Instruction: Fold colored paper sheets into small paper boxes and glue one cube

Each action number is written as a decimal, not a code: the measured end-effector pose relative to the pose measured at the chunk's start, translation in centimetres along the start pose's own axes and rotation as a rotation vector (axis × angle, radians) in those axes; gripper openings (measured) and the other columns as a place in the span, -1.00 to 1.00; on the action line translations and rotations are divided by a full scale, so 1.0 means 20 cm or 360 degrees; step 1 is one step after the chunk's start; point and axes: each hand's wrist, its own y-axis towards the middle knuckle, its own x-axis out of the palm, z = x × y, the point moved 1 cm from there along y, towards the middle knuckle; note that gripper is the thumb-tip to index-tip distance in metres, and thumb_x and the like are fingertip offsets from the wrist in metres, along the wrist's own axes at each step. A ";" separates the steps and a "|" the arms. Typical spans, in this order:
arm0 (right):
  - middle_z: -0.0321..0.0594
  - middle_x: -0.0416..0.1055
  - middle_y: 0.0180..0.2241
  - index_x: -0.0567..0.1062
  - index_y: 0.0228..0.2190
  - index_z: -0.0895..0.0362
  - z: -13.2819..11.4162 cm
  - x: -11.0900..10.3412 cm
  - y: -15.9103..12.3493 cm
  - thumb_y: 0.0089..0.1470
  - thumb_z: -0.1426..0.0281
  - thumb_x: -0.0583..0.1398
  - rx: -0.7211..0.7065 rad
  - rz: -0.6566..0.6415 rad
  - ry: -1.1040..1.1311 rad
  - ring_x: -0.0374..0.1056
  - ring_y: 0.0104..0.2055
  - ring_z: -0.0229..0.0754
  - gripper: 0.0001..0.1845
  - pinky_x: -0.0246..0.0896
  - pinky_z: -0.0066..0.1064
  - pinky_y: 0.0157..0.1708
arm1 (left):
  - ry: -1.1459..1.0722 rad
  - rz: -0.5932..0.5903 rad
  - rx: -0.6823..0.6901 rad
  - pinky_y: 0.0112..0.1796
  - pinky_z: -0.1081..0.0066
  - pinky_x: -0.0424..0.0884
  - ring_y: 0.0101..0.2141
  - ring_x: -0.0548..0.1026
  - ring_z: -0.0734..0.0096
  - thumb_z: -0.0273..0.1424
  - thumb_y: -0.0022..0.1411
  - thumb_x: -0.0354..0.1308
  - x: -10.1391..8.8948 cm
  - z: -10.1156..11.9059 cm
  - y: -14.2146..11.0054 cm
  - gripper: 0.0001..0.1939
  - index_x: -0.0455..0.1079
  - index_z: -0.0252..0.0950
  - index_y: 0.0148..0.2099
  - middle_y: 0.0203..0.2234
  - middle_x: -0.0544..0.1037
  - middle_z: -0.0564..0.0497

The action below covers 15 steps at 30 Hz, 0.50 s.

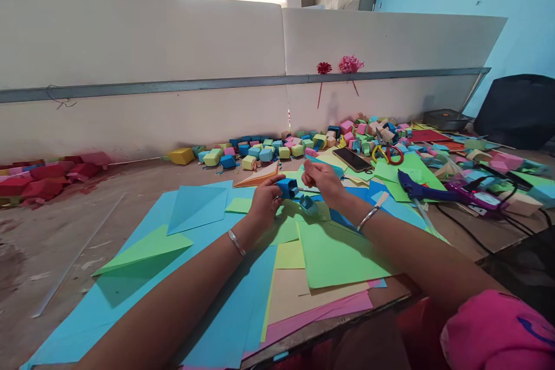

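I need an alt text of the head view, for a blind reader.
A person's left hand holds a small blue paper box above blue and green paper sheets, with the right hand beside it. Beyond are colourful paper boxes, a smartphone and scissors; a purple glue gun lies at right.

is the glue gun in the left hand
No, the left hand holds a blue paper box, and the glue gun lies off to the right.

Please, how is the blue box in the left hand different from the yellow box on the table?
The dark blue paper box is held in the left hand, while the yellow paper box rests on the table. The yellow paper box looks larger than the dark blue paper box, though farther away. Both look boxy and made of coloured paper.
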 end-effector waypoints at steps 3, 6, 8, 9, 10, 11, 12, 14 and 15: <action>-0.25 0.29 -0.60 0.25 -0.73 0.11 0.00 -0.01 0.00 -0.07 -0.26 0.10 0.0085 -0.0010 0.0228 0.15 -0.52 -0.30 -0.30 0.07 -0.40 -0.47 | 0.0071 -0.0036 0.0010 -0.61 0.53 0.09 -0.59 0.33 0.49 -0.60 -0.36 0.04 0.00 0.00 0.00 -0.43 0.47 -0.33 -0.17 -0.57 0.42 0.06; -0.30 0.27 -0.59 0.33 -0.68 0.12 0.01 0.00 -0.01 -0.09 -0.14 0.21 0.0048 0.0084 0.0173 0.12 -0.52 -0.32 -0.42 0.05 -0.42 -0.48 | 0.0116 -0.0060 0.0039 -0.60 0.51 0.11 -0.55 0.37 0.44 -0.58 -0.35 0.04 -0.01 0.00 0.00 -0.41 0.47 -0.34 -0.13 -0.52 0.47 0.01; -0.34 0.29 -0.55 0.39 -0.57 0.12 0.01 0.01 -0.01 -0.16 -0.01 0.30 -0.0064 0.0149 0.0069 0.13 -0.50 -0.32 -0.55 0.08 -0.42 -0.45 | 0.0134 -0.0068 0.0070 -0.58 0.49 0.16 -0.51 0.41 0.40 -0.58 -0.34 0.05 -0.01 0.00 0.01 -0.42 0.47 -0.33 -0.13 -0.48 0.50 -0.02; -0.33 0.33 -0.51 0.41 -0.50 0.12 0.00 0.01 -0.01 -0.18 0.05 0.33 -0.0137 0.0159 0.0008 0.18 -0.46 -0.30 -0.60 0.13 -0.42 -0.42 | 0.0141 -0.0063 0.0090 -0.57 0.48 0.17 -0.50 0.41 0.38 -0.58 -0.33 0.05 -0.02 0.00 0.01 -0.43 0.47 -0.32 -0.14 -0.47 0.50 -0.03; -0.31 0.37 -0.45 0.42 -0.45 0.12 -0.01 0.00 0.00 -0.18 0.10 0.33 -0.0206 0.0153 -0.0074 0.24 -0.41 -0.28 -0.62 0.17 -0.41 -0.36 | 0.0149 -0.0052 0.0112 -0.56 0.47 0.18 -0.50 0.41 0.37 -0.58 -0.33 0.05 -0.02 -0.01 0.01 -0.44 0.47 -0.32 -0.16 -0.47 0.51 -0.04; -0.28 0.41 -0.39 0.43 -0.41 0.12 -0.02 -0.01 0.00 -0.17 0.13 0.32 -0.0257 0.0131 -0.0190 0.28 -0.35 -0.26 -0.64 0.21 -0.39 -0.31 | 0.0157 -0.0034 0.0136 -0.56 0.47 0.18 -0.50 0.40 0.38 -0.58 -0.33 0.05 -0.02 -0.01 0.02 -0.45 0.48 -0.31 -0.17 -0.47 0.50 -0.03; -0.25 0.44 -0.34 0.44 -0.38 0.12 -0.04 -0.02 0.01 -0.14 0.14 0.31 -0.0286 0.0087 -0.0346 0.31 -0.31 -0.24 -0.65 0.23 -0.37 -0.27 | 0.0167 -0.0013 0.0161 -0.55 0.47 0.18 -0.50 0.39 0.39 -0.58 -0.33 0.05 -0.03 -0.01 0.02 -0.46 0.48 -0.31 -0.17 -0.47 0.50 -0.03; -0.19 0.47 -0.28 0.46 -0.33 0.14 -0.06 -0.06 0.01 -0.11 0.12 0.30 -0.0293 -0.0087 -0.0769 0.35 -0.26 -0.20 -0.62 0.25 -0.35 -0.25 | 0.0189 0.0030 0.0211 -0.55 0.47 0.17 -0.51 0.37 0.41 -0.58 -0.33 0.05 -0.04 -0.01 0.02 -0.45 0.48 -0.32 -0.17 -0.47 0.50 -0.02; -0.17 0.47 -0.25 0.47 -0.29 0.14 -0.07 -0.08 0.02 -0.16 0.12 0.34 -0.0294 -0.0217 -0.1012 0.36 -0.24 -0.17 -0.56 0.25 -0.34 -0.24 | 0.0202 0.0048 0.0233 -0.55 0.47 0.16 -0.51 0.37 0.42 -0.58 -0.33 0.05 -0.04 -0.01 0.03 -0.45 0.48 -0.32 -0.17 -0.47 0.50 -0.02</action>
